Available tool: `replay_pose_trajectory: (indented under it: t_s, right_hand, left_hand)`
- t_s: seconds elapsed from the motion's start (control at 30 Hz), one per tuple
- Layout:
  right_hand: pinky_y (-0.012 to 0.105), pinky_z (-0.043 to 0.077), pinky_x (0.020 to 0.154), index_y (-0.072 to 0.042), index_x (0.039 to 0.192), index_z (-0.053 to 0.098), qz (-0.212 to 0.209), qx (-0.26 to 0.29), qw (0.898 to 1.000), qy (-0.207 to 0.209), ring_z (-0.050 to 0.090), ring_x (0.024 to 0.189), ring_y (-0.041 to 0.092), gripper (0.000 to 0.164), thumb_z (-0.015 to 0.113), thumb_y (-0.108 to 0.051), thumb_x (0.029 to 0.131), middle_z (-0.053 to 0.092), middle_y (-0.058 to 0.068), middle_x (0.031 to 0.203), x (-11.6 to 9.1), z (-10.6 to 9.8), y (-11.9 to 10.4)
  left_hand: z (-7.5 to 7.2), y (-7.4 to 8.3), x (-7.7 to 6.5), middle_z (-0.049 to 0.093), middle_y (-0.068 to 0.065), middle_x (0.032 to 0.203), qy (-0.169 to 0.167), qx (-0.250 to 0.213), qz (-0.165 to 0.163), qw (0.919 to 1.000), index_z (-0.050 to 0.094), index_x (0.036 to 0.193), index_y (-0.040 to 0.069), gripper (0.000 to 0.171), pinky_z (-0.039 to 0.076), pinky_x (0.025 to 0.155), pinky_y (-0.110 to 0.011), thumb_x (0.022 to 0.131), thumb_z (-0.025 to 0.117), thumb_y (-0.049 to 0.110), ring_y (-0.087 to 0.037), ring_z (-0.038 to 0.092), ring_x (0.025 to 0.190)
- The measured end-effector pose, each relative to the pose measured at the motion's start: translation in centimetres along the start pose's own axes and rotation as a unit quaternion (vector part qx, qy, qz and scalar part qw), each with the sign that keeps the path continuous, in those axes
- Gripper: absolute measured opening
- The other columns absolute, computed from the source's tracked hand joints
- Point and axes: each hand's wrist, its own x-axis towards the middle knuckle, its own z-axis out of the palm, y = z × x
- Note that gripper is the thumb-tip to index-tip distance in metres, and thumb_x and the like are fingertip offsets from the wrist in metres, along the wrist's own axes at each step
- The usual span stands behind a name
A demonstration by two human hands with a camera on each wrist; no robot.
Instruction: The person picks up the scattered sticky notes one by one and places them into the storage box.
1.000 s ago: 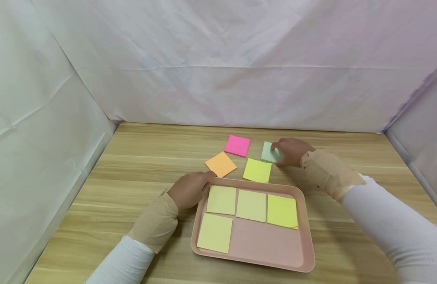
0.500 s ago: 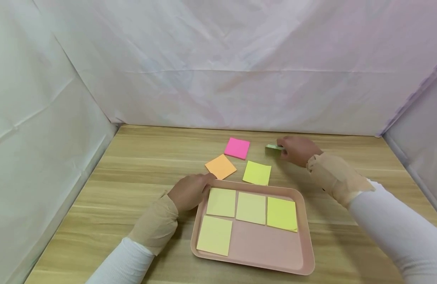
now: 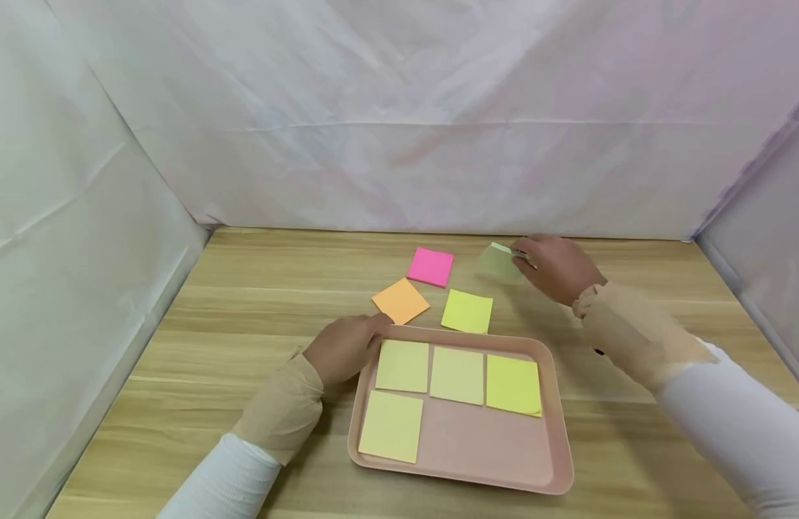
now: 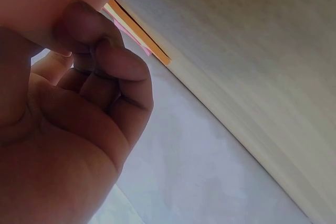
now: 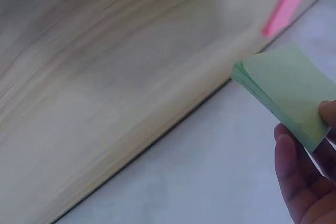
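Observation:
My right hand [image 3: 558, 268] pinches a green sticky-note pad [image 5: 286, 90] by one edge. In the head view the pad is tilted up above the back of the table; the right wrist view shows the thumb on its face and fingers behind. My left hand [image 3: 344, 348] grips the far left corner of a pink tray [image 3: 484, 484], its fingers curled at the rim in the left wrist view. Inside the tray lie pale yellow pads [image 3: 391, 427] and a brighter yellow pad [image 3: 513, 386]: three along the far side and one at near left.
Beyond the tray, an orange pad [image 3: 401, 301], a pink pad [image 3: 430, 267] and a yellow-green pad [image 3: 467, 311] lie on the wooden table [image 3: 244, 288]. White cloth [image 3: 399, 166] hangs behind and at both sides.
My right hand has lifted the green pad off the table and turned it up on edge, then tilted it. The left hand and the tray have stayed in place.

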Motion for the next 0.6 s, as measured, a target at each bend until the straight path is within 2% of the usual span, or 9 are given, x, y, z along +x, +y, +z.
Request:
replay_pose_trajectory:
  t_s: [0.17,0.23,0.3,0.4,0.53,0.6]
  right_hand:
    - [0.035,0.048,0.055,-0.003,0.099,0.067,-0.034,0.039,0.998,0.046,0.053,0.062,0.015,0.015,0.066,-0.009,0.085,0.065,0.006,0.08,-0.6,-2.4,-3.5]
    - [0.032,0.046,0.053,-0.004,0.096,0.067,-0.044,0.062,0.996,0.049,0.05,0.06,0.012,0.012,0.066,-0.009,0.085,0.065,0.003,0.077,-1.0,-3.2,-5.0]
    - [0.03,0.046,0.051,-0.005,0.095,0.068,-0.049,0.096,0.994,0.034,0.049,0.059,0.011,0.011,0.067,-0.007,0.084,0.065,0.002,0.076,-1.5,-3.9,-6.4]
    - [0.027,0.05,0.052,-0.006,0.097,0.069,-0.041,0.153,0.987,-0.023,0.052,0.061,0.009,0.013,0.068,-0.008,0.084,0.067,0.001,0.079,-2.4,-4.4,-8.4]
    - [0.025,0.052,0.055,-0.01,0.099,0.069,-0.022,0.226,0.966,-0.128,0.056,0.064,0.007,0.012,0.066,-0.01,0.087,0.067,-0.002,0.08,-3.7,-4.0,-10.4]
    - [0.023,0.05,0.053,-0.015,0.095,0.069,-0.02,0.25,0.952,-0.175,0.053,0.061,0.006,0.009,0.065,-0.011,0.088,0.063,-0.006,0.074,-4.3,-3.5,-11.2]
  left_hand:
    - [-0.1,-0.3,0.1,0.064,0.004,0.08,0.003,-0.003,0.001,1.0,0.062,0.1,0.02,0.014,0.052,0.065,-0.033,0.093,0.052,0.012,-0.01,0.054,0.067]
    - [-0.1,-0.3,0.1,0.064,0.004,0.08,0.002,-0.007,0.001,1.0,0.062,0.1,0.02,0.015,0.052,0.065,-0.033,0.093,0.053,0.012,-0.01,0.054,0.067]
    - [-0.1,-0.3,0.1,0.064,0.004,0.08,0.001,-0.011,0.002,0.9999,0.062,0.101,0.02,0.015,0.052,0.065,-0.033,0.093,0.053,0.012,-0.01,0.054,0.068]
    - [-0.1,-0.3,0.0,0.064,0.005,0.08,-0.002,-0.012,-0.001,0.9999,0.062,0.1,0.02,0.015,0.051,0.065,-0.033,0.092,0.053,0.013,-0.01,0.054,0.068]
    - [0.0,-0.3,0.1,0.062,0.006,0.078,-0.001,-0.005,-0.002,1.0,0.062,0.099,0.021,0.014,0.051,0.064,-0.032,0.092,0.054,0.013,-0.01,0.053,0.067]
    - [0.0,-0.4,0.1,0.063,0.006,0.079,0.002,-0.003,0.001,1.0,0.062,0.099,0.021,0.014,0.051,0.064,-0.032,0.091,0.054,0.013,-0.009,0.054,0.067]
